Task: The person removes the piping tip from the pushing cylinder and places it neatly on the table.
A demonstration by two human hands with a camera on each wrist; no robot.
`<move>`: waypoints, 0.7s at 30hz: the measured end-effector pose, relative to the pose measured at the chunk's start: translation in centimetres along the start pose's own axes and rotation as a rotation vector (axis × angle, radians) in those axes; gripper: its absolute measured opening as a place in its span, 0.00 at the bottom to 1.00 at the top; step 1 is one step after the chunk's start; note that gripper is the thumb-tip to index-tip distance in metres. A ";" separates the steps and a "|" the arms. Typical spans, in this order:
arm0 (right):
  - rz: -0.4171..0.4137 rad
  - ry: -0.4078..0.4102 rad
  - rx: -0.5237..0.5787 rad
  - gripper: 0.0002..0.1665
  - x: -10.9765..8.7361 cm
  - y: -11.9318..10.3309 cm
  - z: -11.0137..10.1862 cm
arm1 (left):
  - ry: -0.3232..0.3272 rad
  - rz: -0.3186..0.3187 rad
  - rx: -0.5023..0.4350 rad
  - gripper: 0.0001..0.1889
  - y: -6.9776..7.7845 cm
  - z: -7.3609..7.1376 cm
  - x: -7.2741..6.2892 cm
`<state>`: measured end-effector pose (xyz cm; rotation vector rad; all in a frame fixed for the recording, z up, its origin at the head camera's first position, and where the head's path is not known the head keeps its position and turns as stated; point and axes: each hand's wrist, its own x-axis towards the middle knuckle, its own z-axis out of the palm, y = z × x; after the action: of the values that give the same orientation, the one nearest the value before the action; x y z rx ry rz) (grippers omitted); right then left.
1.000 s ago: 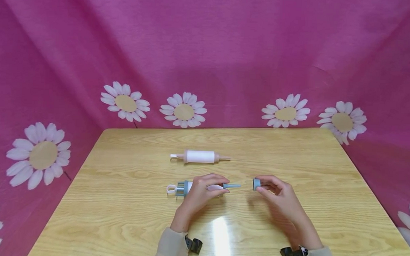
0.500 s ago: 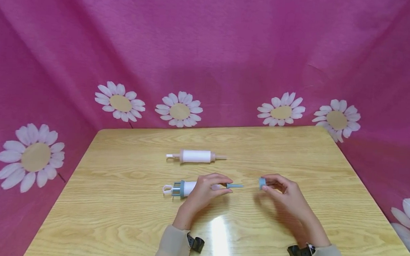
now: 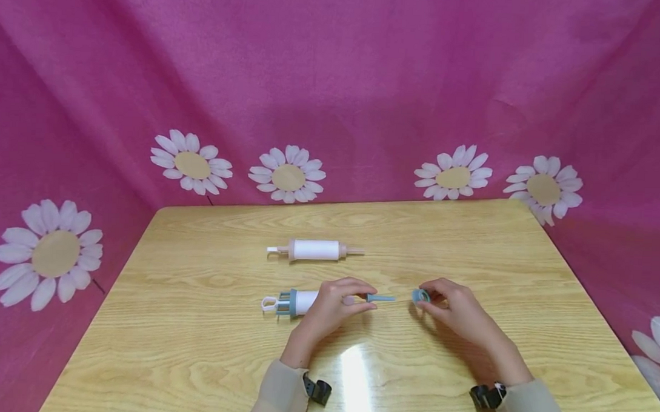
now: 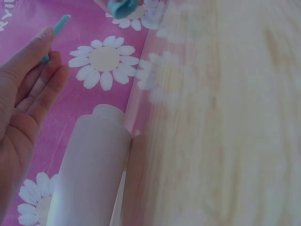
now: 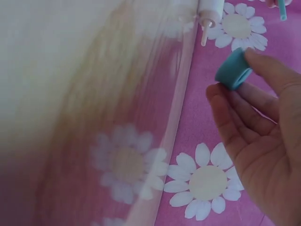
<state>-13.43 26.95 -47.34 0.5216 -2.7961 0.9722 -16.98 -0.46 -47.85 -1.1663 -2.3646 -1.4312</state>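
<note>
Pinching the blue nozzle [image 3: 381, 298], the left hand [image 3: 332, 304] points its tip rightward, just short of the blue ring [image 3: 416, 296] the right hand [image 3: 460, 307] pinches. Left of the nozzle, the white tube [image 3: 306, 302] lies on the tabletop [image 3: 205, 353], roughly in line.

Cap [image 5: 230, 70] & nozzle [image 3: 382, 298] are blue-grn, cloth [image 3: 340, 79] pink w/ wht daisies [image 3: 288, 177].

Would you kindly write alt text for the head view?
A person's left-hand grip holds a slim teal nozzle, the right-hand grip a teal ring. On the light wooden table lie a partly hidden white and teal cylinder and, farther back, a white and beige one.
</note>
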 end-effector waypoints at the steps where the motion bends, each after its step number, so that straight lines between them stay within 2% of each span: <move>1: -0.002 -0.007 -0.017 0.13 0.1 0.1 0.0 | -0.001 -0.003 -0.001 0.11 0.0 0.0 0.0; 8: -0.003 -0.069 -0.104 0.13 0.6 0.2 0.2 | -0.006 -0.001 0.014 0.12 -0.1 0.1 0.1; 14: -0.002 -0.125 -0.176 0.11 1.0 0.1 0.2 | -0.049 -0.062 0.042 0.12 0.0 0.4 0.4; 21: -0.035 -0.138 -0.264 0.12 1.1 0.4 0.6 | -0.122 -0.079 0.131 0.12 0.5 1.0 1.2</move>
<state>-14.64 26.55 -47.72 0.6182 -2.9620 0.5664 -17.22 1.07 -47.49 -1.1693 -2.5703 -1.2381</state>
